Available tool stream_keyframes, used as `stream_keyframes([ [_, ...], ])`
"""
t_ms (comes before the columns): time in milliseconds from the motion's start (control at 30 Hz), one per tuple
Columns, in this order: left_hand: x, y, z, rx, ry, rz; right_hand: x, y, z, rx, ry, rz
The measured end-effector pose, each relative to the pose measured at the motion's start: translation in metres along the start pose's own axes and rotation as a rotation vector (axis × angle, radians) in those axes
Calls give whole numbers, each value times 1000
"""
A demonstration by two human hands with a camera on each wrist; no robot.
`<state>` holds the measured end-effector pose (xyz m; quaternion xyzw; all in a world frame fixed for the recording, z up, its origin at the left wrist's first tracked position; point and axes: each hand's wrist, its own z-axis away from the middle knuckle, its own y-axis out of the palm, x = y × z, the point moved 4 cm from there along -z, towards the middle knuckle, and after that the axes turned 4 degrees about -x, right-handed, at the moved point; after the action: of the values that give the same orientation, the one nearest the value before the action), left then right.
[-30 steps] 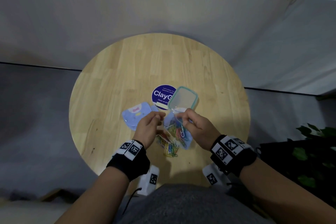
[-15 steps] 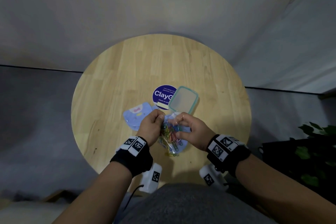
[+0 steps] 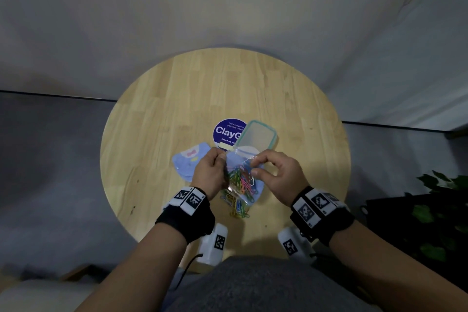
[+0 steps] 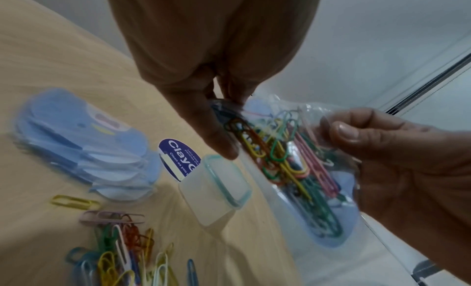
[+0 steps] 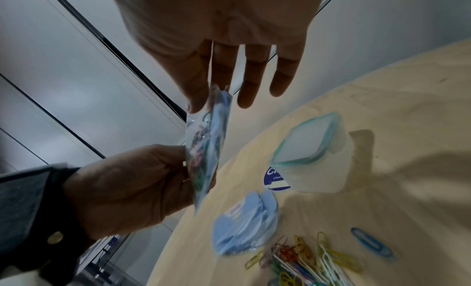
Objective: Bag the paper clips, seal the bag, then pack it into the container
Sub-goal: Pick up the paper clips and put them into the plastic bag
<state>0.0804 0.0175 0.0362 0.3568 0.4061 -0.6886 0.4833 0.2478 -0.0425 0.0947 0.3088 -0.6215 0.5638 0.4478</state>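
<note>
While both hands pinch the bag (image 3: 243,180), clips (image 3: 238,208) beneath, container (image 3: 258,135) behind.

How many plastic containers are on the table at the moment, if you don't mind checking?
1: the container, teal-rimmed, sits on the table just beyond both hands, overlapping the round purple sticker.

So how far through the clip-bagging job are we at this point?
Partly done: many coloured paper clips already sit inside the clear plastic zip bag. In hand: left hand and right hand both pinch the bag above the round wooden table, its mouth apparently unsealed. Left: a loose pile of coloured clips remains on the table, then sealing and packing into the translucent teal-rimmed container, which has no bag in it.
</note>
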Motion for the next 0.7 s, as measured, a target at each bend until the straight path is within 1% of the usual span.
stream_keyframes([
  [133, -2, 8, 5, 21, 24, 21, -6, 17, 5, 197, 160, -123],
  [200, -2, 13, 6, 33, 51, 7, -5, 27, 6, 271, 199, -135],
  [233, -3, 14, 5, 29, 65, -1, -5, 30, 5, 284, 201, -142],
  [300, -3, 11, 2, 9, 71, -10, -3, 28, 3, 261, 194, -161],
  [367, 0, 6, -1, -11, 69, -24, 1, 22, 3, 207, 170, -164],
  [533, 6, 2, -5, -19, 53, -22, 7, 4, 2, -28, -17, 17],
  [567, 7, 2, -5, -23, 52, -21, 7, 4, 2, -35, -20, 44],
  [600, 6, 3, -4, -25, 50, -18, 5, 5, 1, -11, 3, 43],
  [700, 3, 6, -3, -41, 52, -17, 3, 17, 1, 133, 109, -16],
])
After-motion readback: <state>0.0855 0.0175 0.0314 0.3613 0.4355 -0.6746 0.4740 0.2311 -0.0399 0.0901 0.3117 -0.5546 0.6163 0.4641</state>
